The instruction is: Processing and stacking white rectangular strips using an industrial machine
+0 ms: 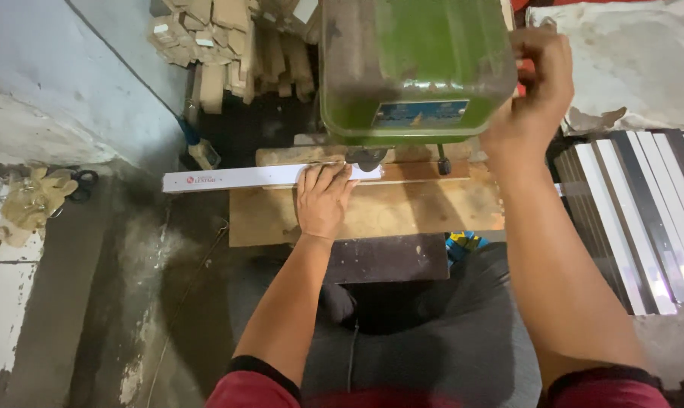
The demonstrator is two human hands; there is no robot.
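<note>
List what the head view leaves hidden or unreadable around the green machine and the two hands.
- Head view: the working part under the green machine is covered by its housing, so what touches the white strip is unseen.
- The right hand reaches behind the machine's side; what its fingers grip is hidden.
- The strip's right end lies under the left hand and the machine.
- The machine's top is cut off by the frame's upper edge.

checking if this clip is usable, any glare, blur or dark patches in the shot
Head view: mostly sharp. Glare streaks the glossy black and white strips at right. The right hand, raised beside the green machine housing, is slightly soft. Deep shadow under the wooden board hides detail. The left hand, pressing the long white strip, is evenly lit.
</note>
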